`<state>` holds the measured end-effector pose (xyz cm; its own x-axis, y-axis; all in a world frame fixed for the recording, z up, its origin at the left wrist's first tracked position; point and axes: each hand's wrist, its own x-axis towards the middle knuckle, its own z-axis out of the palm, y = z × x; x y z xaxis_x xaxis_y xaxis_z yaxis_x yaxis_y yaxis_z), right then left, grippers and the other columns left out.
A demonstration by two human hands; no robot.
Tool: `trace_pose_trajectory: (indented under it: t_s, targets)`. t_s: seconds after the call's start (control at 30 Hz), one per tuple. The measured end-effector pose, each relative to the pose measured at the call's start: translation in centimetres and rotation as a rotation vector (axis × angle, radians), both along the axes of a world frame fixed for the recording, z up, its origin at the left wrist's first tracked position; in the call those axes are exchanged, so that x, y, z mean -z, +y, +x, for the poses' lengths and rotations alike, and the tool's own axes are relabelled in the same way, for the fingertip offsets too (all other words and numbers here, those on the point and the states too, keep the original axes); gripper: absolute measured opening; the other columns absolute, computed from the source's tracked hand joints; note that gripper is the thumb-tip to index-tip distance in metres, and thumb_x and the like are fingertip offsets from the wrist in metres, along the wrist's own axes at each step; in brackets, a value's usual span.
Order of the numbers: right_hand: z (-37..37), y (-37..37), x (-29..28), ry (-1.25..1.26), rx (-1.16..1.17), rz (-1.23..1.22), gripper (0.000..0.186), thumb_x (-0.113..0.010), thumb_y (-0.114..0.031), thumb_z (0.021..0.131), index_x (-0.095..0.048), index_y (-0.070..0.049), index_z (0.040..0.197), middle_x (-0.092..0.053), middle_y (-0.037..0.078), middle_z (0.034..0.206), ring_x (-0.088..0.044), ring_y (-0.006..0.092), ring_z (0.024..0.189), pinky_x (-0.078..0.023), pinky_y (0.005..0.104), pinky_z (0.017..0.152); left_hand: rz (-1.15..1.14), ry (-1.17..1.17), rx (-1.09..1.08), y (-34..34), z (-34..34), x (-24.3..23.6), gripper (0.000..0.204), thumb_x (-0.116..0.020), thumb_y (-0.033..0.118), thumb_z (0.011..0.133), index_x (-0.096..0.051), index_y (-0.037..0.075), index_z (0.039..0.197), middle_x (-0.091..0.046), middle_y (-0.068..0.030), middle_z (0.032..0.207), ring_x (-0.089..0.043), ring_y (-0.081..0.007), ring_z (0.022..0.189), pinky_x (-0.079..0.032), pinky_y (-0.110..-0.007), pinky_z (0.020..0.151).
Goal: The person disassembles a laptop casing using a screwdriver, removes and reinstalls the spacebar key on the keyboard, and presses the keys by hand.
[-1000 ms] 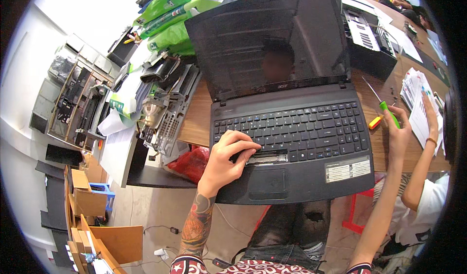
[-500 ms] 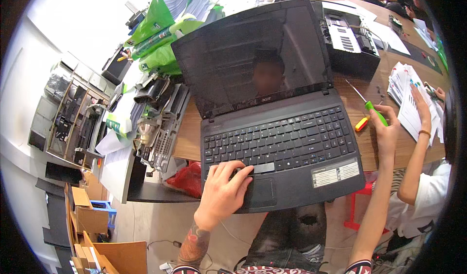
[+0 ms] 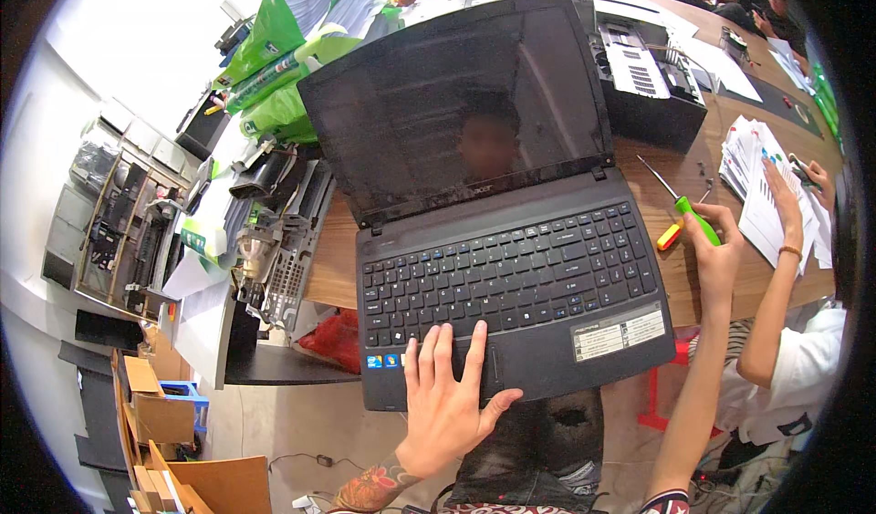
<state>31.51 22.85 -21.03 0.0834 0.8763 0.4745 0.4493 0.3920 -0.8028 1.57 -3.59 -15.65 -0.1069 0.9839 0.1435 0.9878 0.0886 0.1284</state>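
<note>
A black laptop (image 3: 538, 359) lies opened in front of me, partly over the table's near edge. Its screen (image 3: 438, 85) is dark and shows a reflection. My left hand (image 3: 447, 418) is spread flat over the palm rest and touchpad, fingertips at the lowest row of the keyboard (image 3: 511, 272). To the right of the laptop, my right hand (image 3: 716, 259) is closed round the green handle of a screwdriver (image 3: 685, 207), its metal shaft pointing away to the far left. A yellow and red tool handle (image 3: 670, 236) rests on the table beside that hand.
A co-worker's hand (image 3: 787, 206) rests on printed papers (image 3: 744, 163) at the right. An opened black device (image 3: 657, 113) stands behind the laptop. Left of it lie metal machine parts (image 3: 292, 249) and a green-wrapped paper stack (image 3: 274, 94). Small screws (image 3: 703, 169) are scattered nearby.
My left hand has uncurled from near the space bar and drawn back, now spread on the palm rest. The right hand still grips the screwdriver. The whole view has shifted slightly.
</note>
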Motion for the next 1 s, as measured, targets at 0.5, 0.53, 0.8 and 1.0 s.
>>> trace_pose_trajectory:
  t_s: [0.5, 0.53, 0.8, 1.0]
  targets:
    - [-0.3, -0.9, -1.2, 0.000, 0.043, -0.139, 0.016, -0.075, -0.010, 0.094, -0.071, -0.001, 0.107, -0.067, 0.001, 0.096, -0.058, 0.0071, 0.086, -0.045, 0.0234, 0.078, -0.055, 0.224, 0.144, 1.2, -0.3, 0.1, 0.113, -0.092, 0.036, 0.056, -0.045, -0.005, 0.150, -0.043, -0.0297, 0.147, -0.041, -0.0484, 0.137, -0.033, -0.063, 0.117]
    - [-0.2, -0.9, -1.3, -0.002, 0.041, -0.138, 0.016, -0.075, -0.011, 0.095, -0.071, -0.001, 0.107, -0.068, 0.001, 0.097, -0.058, 0.0077, 0.087, -0.046, 0.0239, 0.079, -0.011, 0.056, 0.136, 1.5, -0.5, -0.4, 0.114, -0.091, 0.028, 0.050, -0.046, -0.004, 0.150, -0.044, -0.0287, 0.146, -0.042, -0.0474, 0.135, -0.034, -0.063, 0.116]
    - [0.3, -0.1, -0.5, 0.002, 0.021, -0.130, 0.017, -0.074, -0.011, 0.095, -0.071, -0.001, 0.108, -0.068, 0.002, 0.098, -0.058, 0.0098, 0.092, -0.046, 0.0260, 0.084, 0.096, -0.063, 0.157, 1.3, -1.0, -0.1, 0.115, -0.091, 0.025, 0.038, -0.056, -0.001, 0.144, -0.055, -0.0253, 0.136, -0.052, -0.0457, 0.126, -0.040, -0.063, 0.113]
    - [0.2, -0.2, -0.6, 0.028, 0.017, -0.134, 0.018, -0.074, -0.011, 0.095, -0.071, 0.000, 0.108, -0.067, 0.002, 0.097, -0.058, 0.0099, 0.092, -0.046, 0.0256, 0.083, 0.043, -0.096, 0.086, 1.3, -0.7, -0.6, 0.110, -0.087, 0.026, 0.051, -0.050, 0.010, 0.153, -0.052, -0.0234, 0.138, -0.048, -0.0419, 0.130, -0.039, -0.061, 0.115]
